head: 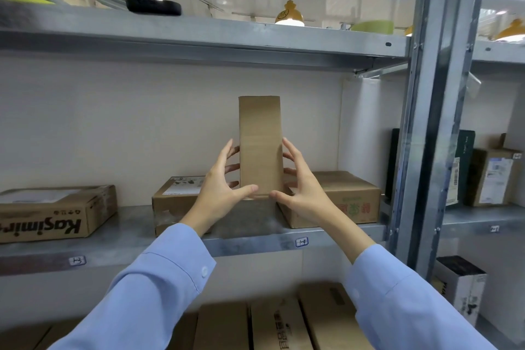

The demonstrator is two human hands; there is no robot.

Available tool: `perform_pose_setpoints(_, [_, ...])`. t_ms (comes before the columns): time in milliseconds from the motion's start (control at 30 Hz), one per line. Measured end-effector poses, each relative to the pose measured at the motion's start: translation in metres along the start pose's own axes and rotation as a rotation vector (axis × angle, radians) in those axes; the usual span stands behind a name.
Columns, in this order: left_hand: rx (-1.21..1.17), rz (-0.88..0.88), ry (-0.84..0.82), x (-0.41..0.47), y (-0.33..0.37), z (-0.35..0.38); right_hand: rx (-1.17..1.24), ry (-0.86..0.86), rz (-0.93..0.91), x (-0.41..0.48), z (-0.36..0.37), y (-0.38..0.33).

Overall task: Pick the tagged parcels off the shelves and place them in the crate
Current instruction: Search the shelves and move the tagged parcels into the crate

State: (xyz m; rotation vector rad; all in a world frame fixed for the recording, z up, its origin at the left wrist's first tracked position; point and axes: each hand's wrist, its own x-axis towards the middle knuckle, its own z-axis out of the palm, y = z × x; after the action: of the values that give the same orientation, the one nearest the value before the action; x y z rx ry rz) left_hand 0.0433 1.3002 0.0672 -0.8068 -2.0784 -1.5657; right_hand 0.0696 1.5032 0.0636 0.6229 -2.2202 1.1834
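You are holding a tall, narrow parcel (pixel 260 145) of plain brown cardboard upright, its lower half sitting between your left hand (pixel 224 189) and right hand (pixel 302 190), lifted just above the shelf (pixel 250 239).

Yellow pendant lamp (pixel 289 15), green bowl (pixel 372 27)

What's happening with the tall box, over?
Left hand and right hand grip tall box, upright. Printed box and labelled box flank it. No crate visible.

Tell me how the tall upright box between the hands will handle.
The tall cardboard box probably tips easily: it is held narrow end down. Likely stiff; its faces look flat and uncrushed. Plain cardboard should grip well under the left hand and right hand.
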Motion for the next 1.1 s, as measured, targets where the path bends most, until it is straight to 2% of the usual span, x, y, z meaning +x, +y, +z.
perform_pose_setpoints(233, [0.141, 0.081, -0.027, -0.004, 0.005, 0.002, -0.006, 0.032, 0.056, 0.007, 0.001, 0.000])
perform_pose_setpoints(633, [0.009, 0.033, -0.020, -0.004, 0.007, 0.005, 0.050, 0.060, 0.025, 0.005, -0.008, -0.006])
perform_pose_setpoints(900, [0.053, 0.048, -0.076, -0.003, 0.015, 0.002, 0.063, 0.050, 0.009, 0.003, -0.013, -0.010])
perform_pose_setpoints(1100, [-0.077, 0.001, -0.084, -0.004, 0.016, -0.001, 0.155, -0.035, 0.042, 0.003, -0.018, -0.013])
